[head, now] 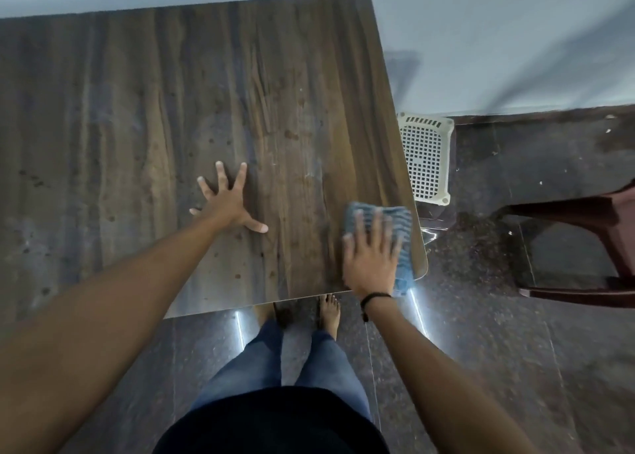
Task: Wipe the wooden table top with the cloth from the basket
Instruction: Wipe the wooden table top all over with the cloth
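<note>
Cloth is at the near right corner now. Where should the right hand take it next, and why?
Probably slide the blue cloth away from the corner, up across the wooden table top. The right hand presses it flat there, and dark spots mark the wood farther up; the left hand rests spread flat to the side.

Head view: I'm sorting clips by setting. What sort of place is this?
Probably a room in a home: wooden table by a bare pale wall, polished dark stone floor, a white plastic basket and brown chair.
</note>
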### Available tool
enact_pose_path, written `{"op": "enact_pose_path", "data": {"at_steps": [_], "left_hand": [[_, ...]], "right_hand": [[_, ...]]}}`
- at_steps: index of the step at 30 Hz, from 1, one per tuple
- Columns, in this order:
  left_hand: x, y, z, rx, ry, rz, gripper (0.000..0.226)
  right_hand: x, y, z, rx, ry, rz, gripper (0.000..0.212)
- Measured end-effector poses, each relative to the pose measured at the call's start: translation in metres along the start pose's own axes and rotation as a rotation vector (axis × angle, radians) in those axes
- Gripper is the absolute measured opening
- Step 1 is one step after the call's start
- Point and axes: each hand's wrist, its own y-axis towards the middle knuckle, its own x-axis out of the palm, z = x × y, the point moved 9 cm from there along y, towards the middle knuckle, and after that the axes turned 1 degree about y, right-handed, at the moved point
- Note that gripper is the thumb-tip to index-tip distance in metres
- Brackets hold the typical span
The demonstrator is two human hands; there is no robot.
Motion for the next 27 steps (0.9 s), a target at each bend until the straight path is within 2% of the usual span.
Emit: {"op": "enact_pose_path", "data": {"at_steps": [2, 3, 4, 5, 8, 9, 10, 13, 14, 15, 16, 18, 19, 20, 21, 23, 24, 25, 26, 27], "left_hand": [[-0.003, 0.005, -0.001, 0.009, 0.015, -0.021, 0.16], [-0.003, 0.005, 0.001, 0.014, 0.016, -0.023, 0.16], [-0.002, 0.004, 0.001, 0.011, 0.012, -0.021, 0.158], [-0.002, 0.002, 0.002, 0.006, 0.006, -0.021, 0.157], [-0.001, 0.003, 0.002, 0.011, 0.001, -0.04, 0.156], [-0.001, 0.004, 0.002, 0.017, -0.001, -0.047, 0.155], [-0.001, 0.005, 0.002, 0.018, -0.001, -0.051, 0.155], [-0.005, 0.009, 0.001, 0.04, 0.02, -0.047, 0.152], [-0.01, 0.012, 0.002, 0.057, 0.024, -0.032, 0.151], [-0.018, 0.015, 0.001, 0.072, 0.027, -0.014, 0.149], [-0.027, 0.02, -0.001, 0.076, 0.026, 0.002, 0.148], [-0.046, 0.029, -0.01, 0.056, 0.03, 0.006, 0.148], [-0.052, 0.034, -0.013, 0.048, 0.043, -0.004, 0.149], [-0.055, 0.039, -0.016, 0.042, 0.054, -0.015, 0.15], [-0.056, 0.043, -0.017, 0.035, 0.058, -0.025, 0.15], [-0.057, 0.047, -0.016, 0.022, 0.045, -0.037, 0.152], [-0.056, 0.048, -0.015, 0.02, 0.038, -0.035, 0.152], [-0.056, 0.047, -0.014, 0.021, 0.032, -0.032, 0.152], [-0.057, 0.047, -0.014, 0.023, 0.021, -0.031, 0.152], [-0.058, 0.046, -0.013, 0.027, 0.006, -0.033, 0.151]], "right_hand": [[0.01, -0.019, -0.028, -0.391, -0.059, -0.112, 0.057], [0.007, -0.016, -0.026, -0.515, -0.083, -0.151, 0.056], [0.003, -0.006, -0.019, -0.545, -0.098, -0.155, 0.055], [-0.001, 0.009, -0.01, -0.466, -0.087, -0.121, 0.054], [-0.011, 0.03, 0.011, 0.144, 0.068, 0.043, 0.056], [-0.007, 0.023, -0.005, 0.219, 0.088, 0.073, 0.057], [0.001, 0.014, -0.031, 0.152, 0.077, 0.052, 0.058], [0.018, -0.012, -0.083, -0.504, -0.044, -0.122, 0.055], [0.012, -0.002, -0.075, -0.596, -0.067, -0.136, 0.054], [0.007, 0.016, -0.06, -0.55, -0.079, -0.136, 0.053], [-0.002, 0.039, -0.039, -0.359, -0.046, -0.085, 0.054], [-0.016, 0.058, -0.007, 0.136, 0.066, 0.033, 0.057], [-0.014, 0.055, -0.016, 0.218, 0.078, 0.061, 0.058], [-0.008, 0.047, -0.039, 0.162, 0.058, 0.051, 0.059], [0.004, 0.034, -0.067, -0.037, 0.018, -0.003, 0.058], [0.014, 0.01, -0.097, -0.547, -0.058, -0.148, 0.055], [0.011, 0.015, -0.092, -0.697, -0.09, -0.201, 0.054], [0.008, 0.03, -0.082, -0.726, -0.117, -0.212, 0.053], [0.002, 0.055, -0.069, -0.628, -0.116, -0.173, 0.053], [-0.01, 0.081, -0.049, -0.392, -0.066, -0.11, 0.054]]}}
